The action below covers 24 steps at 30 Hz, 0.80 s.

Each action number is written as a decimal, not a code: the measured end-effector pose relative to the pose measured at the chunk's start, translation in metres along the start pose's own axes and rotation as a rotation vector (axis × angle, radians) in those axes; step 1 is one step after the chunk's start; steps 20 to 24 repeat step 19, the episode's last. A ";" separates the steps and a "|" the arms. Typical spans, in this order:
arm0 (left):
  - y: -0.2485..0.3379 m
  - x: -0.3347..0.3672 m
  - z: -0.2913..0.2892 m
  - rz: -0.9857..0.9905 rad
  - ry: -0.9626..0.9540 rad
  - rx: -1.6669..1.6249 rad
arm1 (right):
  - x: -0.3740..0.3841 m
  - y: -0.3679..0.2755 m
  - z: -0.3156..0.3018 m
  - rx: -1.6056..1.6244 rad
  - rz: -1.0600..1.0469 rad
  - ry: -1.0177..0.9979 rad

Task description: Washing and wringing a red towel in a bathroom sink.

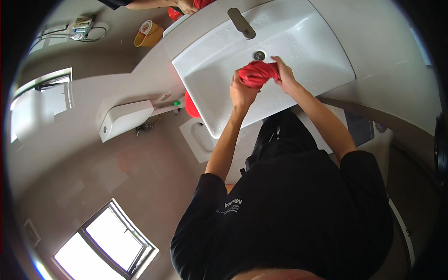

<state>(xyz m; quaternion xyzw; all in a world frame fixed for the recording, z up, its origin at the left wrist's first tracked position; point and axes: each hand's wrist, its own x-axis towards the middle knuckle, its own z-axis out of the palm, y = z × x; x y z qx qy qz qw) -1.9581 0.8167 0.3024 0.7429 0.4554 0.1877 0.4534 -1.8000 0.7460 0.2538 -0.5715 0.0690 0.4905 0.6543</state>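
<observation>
A crumpled red cloth [258, 74] is bunched between my two hands, above the white sink [210, 77]. My left hand [243, 93] is wrapped round its left end. At the other end my right hand [285, 77] has its fingers closed on the cloth, the thumb side toward the drain. The drain [259, 55] lies just beyond the cloth, and the grey tap [241, 23] stands over the far side of the sink. Water drops dot the basin. The cloth hides part of my fingers.
A red basin [191, 105] shows beside the sink's left edge. Farther left are a squat toilet [201, 136] and a white wall cistern [126, 120]. A mirror at the upper left reflects an arm, red cloth and a yellow mop bucket [148, 35]. A window [109, 238] is lower left.
</observation>
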 end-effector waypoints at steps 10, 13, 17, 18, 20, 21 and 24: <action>0.036 -0.047 0.034 0.074 -0.851 -0.544 | -0.164 0.011 -0.077 0.442 -0.204 -0.058; 0.053 -0.079 0.069 0.210 -1.070 -0.231 | -0.213 0.027 -0.105 0.799 -0.487 -0.081; 0.059 -0.155 0.120 0.762 -0.983 0.016 | -0.267 0.059 -0.159 0.838 -0.657 0.008; 0.065 -0.177 0.125 0.796 -0.937 0.108 | -0.274 0.080 -0.181 0.897 -0.706 -0.037; 0.059 -0.192 0.137 0.855 -0.973 0.124 | -0.278 0.105 -0.204 0.941 -0.754 -0.093; 0.059 -0.192 0.137 0.855 -0.973 0.124 | -0.278 0.105 -0.204 0.941 -0.754 -0.093; 0.059 -0.192 0.137 0.855 -0.973 0.124 | -0.278 0.105 -0.204 0.941 -0.754 -0.093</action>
